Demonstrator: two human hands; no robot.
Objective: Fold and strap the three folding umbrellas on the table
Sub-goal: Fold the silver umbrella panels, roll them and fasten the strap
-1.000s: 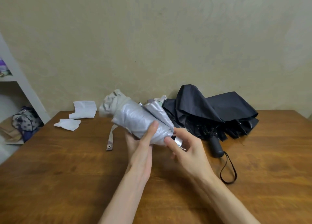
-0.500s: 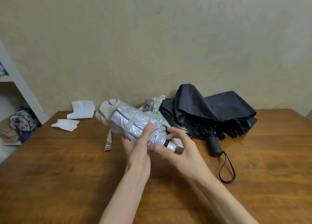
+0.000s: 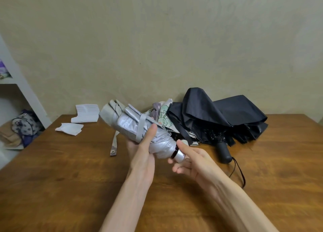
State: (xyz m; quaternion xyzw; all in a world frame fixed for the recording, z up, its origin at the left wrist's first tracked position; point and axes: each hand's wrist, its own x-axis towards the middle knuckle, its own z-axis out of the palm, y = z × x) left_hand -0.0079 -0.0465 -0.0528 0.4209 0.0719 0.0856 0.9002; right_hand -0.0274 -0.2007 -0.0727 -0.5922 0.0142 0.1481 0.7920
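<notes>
A rolled silver-grey folding umbrella [image 3: 130, 125] is held above the table, a grey strap wrapped around its middle. My left hand [image 3: 142, 150] grips the bundle from below, thumb on top. My right hand [image 3: 190, 159] holds its silver handle end between thumb and fingers. Behind it lies a pale patterned umbrella [image 3: 163, 114], loosely bunched, with a beige strap [image 3: 114, 144] trailing onto the table. A black umbrella [image 3: 222, 116] sprawls unfolded at the back right, its black handle [image 3: 224, 153] and wrist loop pointing toward me.
The brown wooden table [image 3: 70, 179] meets a beige wall. White folded papers [image 3: 86, 113] and a crumpled white sheet [image 3: 70, 128] lie at the back left. A white shelf [image 3: 21, 84] and a spotted bag [image 3: 26, 125] stand off the table's left side.
The silver umbrella has been rolled tighter and its strap now circles the bundle. My right hand slid from the canopy edge down to the handle end.
</notes>
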